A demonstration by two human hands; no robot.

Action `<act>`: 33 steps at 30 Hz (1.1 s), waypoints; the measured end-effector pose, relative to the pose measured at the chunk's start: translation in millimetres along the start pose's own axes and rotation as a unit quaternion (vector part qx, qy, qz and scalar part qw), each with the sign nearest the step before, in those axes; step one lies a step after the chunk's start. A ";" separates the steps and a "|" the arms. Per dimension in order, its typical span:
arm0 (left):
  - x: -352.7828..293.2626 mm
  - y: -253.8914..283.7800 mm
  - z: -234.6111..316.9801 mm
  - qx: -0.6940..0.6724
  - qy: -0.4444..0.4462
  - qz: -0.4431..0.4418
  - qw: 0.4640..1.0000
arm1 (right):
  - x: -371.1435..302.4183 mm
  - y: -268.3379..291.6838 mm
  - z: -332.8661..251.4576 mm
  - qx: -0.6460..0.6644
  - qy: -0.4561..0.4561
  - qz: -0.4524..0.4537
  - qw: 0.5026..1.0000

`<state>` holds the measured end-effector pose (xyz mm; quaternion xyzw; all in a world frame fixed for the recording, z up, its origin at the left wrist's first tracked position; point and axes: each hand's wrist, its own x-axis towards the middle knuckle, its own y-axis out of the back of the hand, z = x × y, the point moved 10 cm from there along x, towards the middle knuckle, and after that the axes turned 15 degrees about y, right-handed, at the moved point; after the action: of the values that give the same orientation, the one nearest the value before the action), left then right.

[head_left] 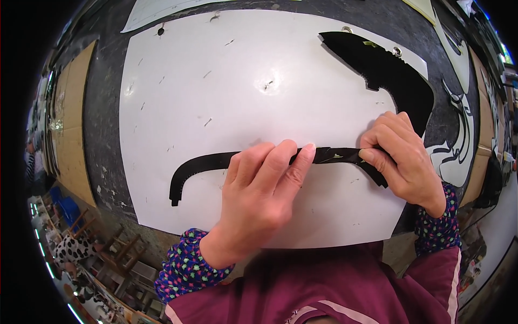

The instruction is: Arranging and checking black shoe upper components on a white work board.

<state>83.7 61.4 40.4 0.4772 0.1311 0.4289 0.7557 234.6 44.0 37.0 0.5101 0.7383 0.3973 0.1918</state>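
A narrow black curved strip [202,163] lies across the white sheet, its left end bent down toward me. My left hand [259,194] is closed over the middle of this strip, fingers curled and thumb along it. My right hand [402,162] pinches the strip near its right end, where it slants down. Between the two hands an overlapping edge and a small pale mark show on the strip. A wider black curved piece [404,78] rests at the upper right of the sheet, its lower end close behind my right hand.
The white sheet [178,108], with several small slits and metal eyelets [397,51] at its far edge, covers the dark table [110,108]. Brown cardboard [75,124] is on the left. Pale cut-out templates [456,140] lie at right. Wooden stools [123,251] stand at lower left.
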 end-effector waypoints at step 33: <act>-6.4 -13.2 15.7 0.175 -0.057 -0.011 0.983 | 4.6 -0.4 -5.6 -0.062 -0.002 0.000 0.998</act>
<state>96.3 44.5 36.0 0.6244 0.1667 0.3630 0.6712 228.6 45.9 40.7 0.4982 0.7116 0.4414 0.2249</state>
